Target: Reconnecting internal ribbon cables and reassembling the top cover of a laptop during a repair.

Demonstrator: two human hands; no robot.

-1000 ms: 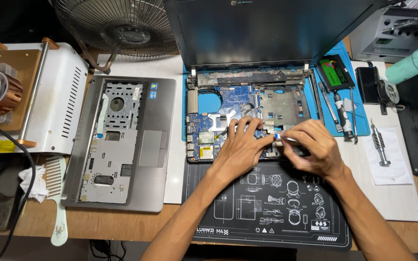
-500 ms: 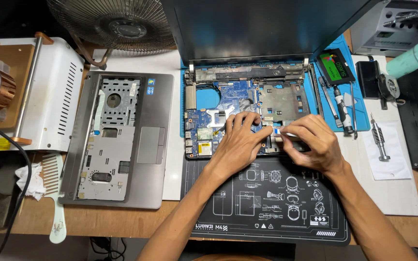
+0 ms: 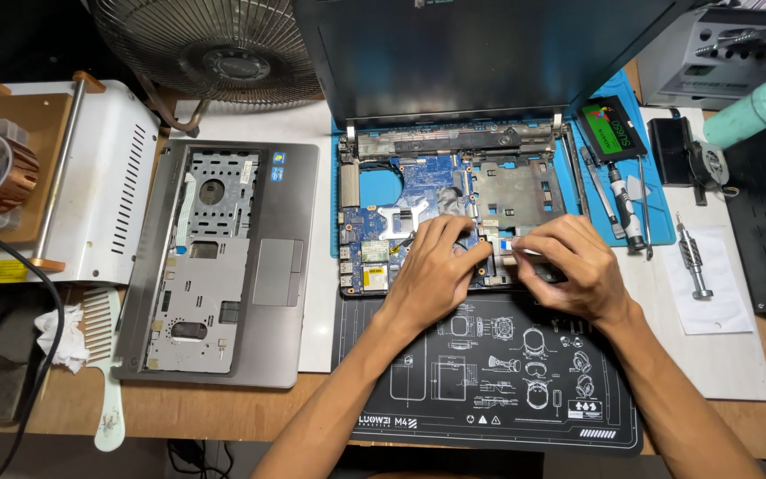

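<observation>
An opened laptop base [image 3: 507,191] with a blue motherboard lies on a blue mat, its dark screen standing up behind. My left hand [image 3: 432,275] rests on the front edge of the board, fingers pressing down near the middle. My right hand [image 3: 569,266] is beside it on the right, fingers curled around a small dark part at the board's front edge; what it is I cannot make out. The fingertips of both hands nearly meet over a small connector area.
A grey palmrest cover [image 3: 223,266] lies face down to the left. A black printed mat [image 3: 498,372] is under my wrists. Screwdrivers [image 3: 622,204], a green-labelled drive [image 3: 612,127], a fan [image 3: 214,53], a white machine [image 3: 90,177] and a comb [image 3: 104,364] surround the work.
Both hands stay on the board's front edge with only slight finger shifts. The camera view has drifted a little.
</observation>
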